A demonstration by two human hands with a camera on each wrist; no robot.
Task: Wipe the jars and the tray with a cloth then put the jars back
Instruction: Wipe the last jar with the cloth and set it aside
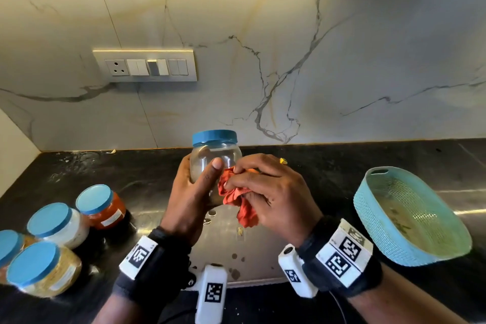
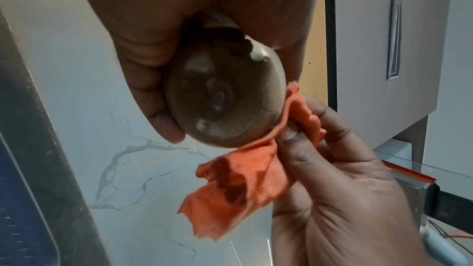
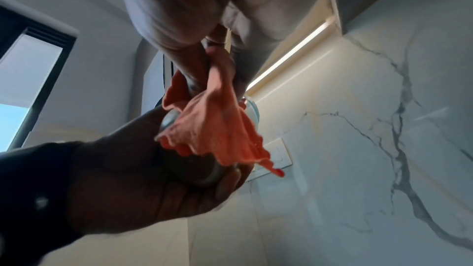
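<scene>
The left hand [image 1: 190, 192] is wrapped around a clear, rounded plastic jar with a blue screw lid [image 1: 215, 158], thumb across its front, holding it upright in the air above the counter. The right hand [image 1: 271, 192] has its fingers bunched on a crumpled orange cloth [image 1: 238, 198] and presses it against the jar's lower right side; in the left wrist view the cloth [image 2: 238, 185] lies along the edge of the jar's base [image 2: 222, 98] with a loose corner hanging down.

The worktop is a dark, speckled polished stone counter [image 1: 328, 166], glossy enough to catch light, with what look like a few small stains near the front edge, though the view there is not sharp. At the left stand four blue-lidded jars close together: one with orange-red contents [image 1: 104, 206], one with white [image 1: 57, 225], one with yellowish grains [image 1: 43, 269], and one cut off by the frame [image 1: 9, 246]. On the right sits a pale teal perforated plastic oval tray [image 1: 410, 216], tilted. Behind runs a white marble-veined wall [image 1: 289, 47] with a cream switch and socket panel [image 1: 145, 66].
</scene>
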